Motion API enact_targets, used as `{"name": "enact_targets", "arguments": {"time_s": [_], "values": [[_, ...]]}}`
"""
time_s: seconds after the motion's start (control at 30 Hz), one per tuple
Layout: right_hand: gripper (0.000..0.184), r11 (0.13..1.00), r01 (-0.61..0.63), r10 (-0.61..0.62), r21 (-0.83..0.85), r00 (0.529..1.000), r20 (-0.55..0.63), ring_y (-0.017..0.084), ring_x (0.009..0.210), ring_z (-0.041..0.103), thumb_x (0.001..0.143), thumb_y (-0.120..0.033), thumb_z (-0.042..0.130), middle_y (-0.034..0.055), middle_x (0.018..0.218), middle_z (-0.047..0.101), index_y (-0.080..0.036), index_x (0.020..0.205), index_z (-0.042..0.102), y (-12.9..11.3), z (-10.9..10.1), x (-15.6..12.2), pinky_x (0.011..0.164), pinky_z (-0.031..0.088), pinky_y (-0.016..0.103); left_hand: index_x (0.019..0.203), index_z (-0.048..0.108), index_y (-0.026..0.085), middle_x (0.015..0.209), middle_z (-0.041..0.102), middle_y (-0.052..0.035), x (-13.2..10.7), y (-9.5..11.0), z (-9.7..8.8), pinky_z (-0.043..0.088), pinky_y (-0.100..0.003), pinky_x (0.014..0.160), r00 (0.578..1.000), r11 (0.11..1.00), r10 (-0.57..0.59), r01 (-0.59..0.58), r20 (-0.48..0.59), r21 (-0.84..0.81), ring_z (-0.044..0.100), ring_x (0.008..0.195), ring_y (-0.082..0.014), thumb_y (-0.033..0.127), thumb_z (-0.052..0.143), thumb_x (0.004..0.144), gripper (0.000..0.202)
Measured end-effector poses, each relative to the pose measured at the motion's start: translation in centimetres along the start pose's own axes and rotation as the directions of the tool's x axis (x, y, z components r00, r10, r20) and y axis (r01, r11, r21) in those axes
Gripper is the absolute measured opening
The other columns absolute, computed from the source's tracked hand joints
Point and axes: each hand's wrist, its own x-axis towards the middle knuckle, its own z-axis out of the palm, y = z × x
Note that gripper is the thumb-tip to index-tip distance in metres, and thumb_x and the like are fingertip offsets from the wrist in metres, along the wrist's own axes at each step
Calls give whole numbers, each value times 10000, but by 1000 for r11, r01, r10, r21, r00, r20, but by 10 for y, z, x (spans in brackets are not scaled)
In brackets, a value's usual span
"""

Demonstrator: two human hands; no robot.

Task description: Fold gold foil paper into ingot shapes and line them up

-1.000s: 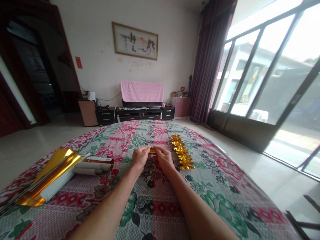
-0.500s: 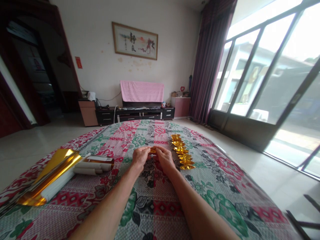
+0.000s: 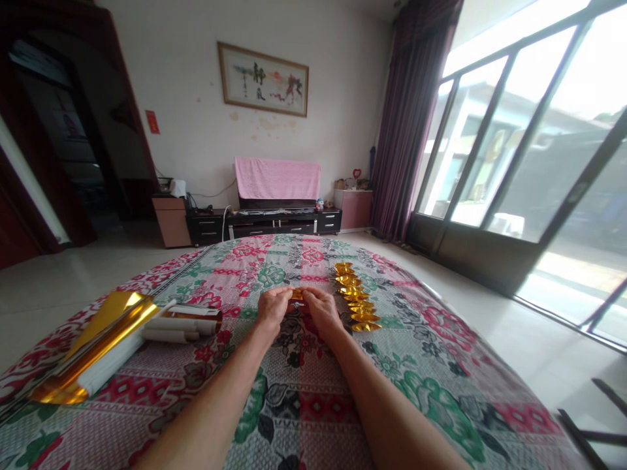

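Between my two hands is a small piece of gold foil paper (image 3: pixel 297 294), pinched at both ends above the middle of the table. My left hand (image 3: pixel 274 308) is closed on its left end, fingertips pressed together. My right hand (image 3: pixel 319 308) grips the right end the same way. The piece is mostly covered by my fingers, so its exact shape is hard to make out. Just right of my right hand, a row of folded gold paper ingots (image 3: pixel 361 305) lies on the cloth.
A flowered tablecloth (image 3: pixel 362 398) covers the round table. At the left lie gold foil sheets (image 3: pixel 115 329) and white paper rolls (image 3: pixel 171 328). Beyond the table stand a low black cabinet (image 3: pixel 206 228) and a pink cloth (image 3: pixel 277 177) over a screen. Glass doors (image 3: pixel 519 130) are at right.
My hands stay almost in place, both still pinching the gold foil paper. Slightly more of the gold piece shows between the fingers. The view has shifted a little.
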Motion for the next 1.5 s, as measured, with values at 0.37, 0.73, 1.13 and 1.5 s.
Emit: {"name": "enact_targets", "arguments": {"time_s": [0.37, 0.73, 1.13, 1.5], "values": [[349, 989, 74, -87, -130, 991, -100, 179, 713, 631, 681, -436, 569, 28, 818, 702, -178, 876, 702, 2, 0, 2, 602, 499, 256, 823, 673, 121, 767, 712, -71, -1, 2, 0, 466, -212, 510, 1000, 1000, 19, -19, -4, -14, 645, 635, -151, 147, 552, 695, 178], [276, 999, 13, -17, -35, 993, -116, 128, 519, 575, 653, -414, 587, 1, 618, 668, -170, 735, 686, -6, 3, -4, 500, 455, 206, 762, 682, 148, 633, 695, -33, 2, 2, -3, 439, -223, 498, 1000, 1000, -4, 4, 29, 11, 644, 580, -161, 160, 547, 652, 174], [282, 999, 43, -47, -30, 988, -146, 147, 573, 623, 651, -388, 610, 21, 669, 697, -159, 782, 712, -8, 4, -5, 523, 487, 220, 808, 674, 113, 653, 699, -58, 3, 3, -6, 449, -223, 491, 999, 999, 8, -7, -31, 33, 655, 602, -177, 201, 622, 639, 198], [332, 998, 47, -50, -33, 991, -121, 191, 671, 662, 649, -433, 626, 35, 730, 714, -166, 819, 727, -1, 4, -3, 577, 529, 263, 831, 697, 141, 754, 717, -77, 6, -5, -5, 490, -242, 523, 990, 988, 99, -86, -100, 125, 665, 654, -189, 248, 611, 682, 203]]}}
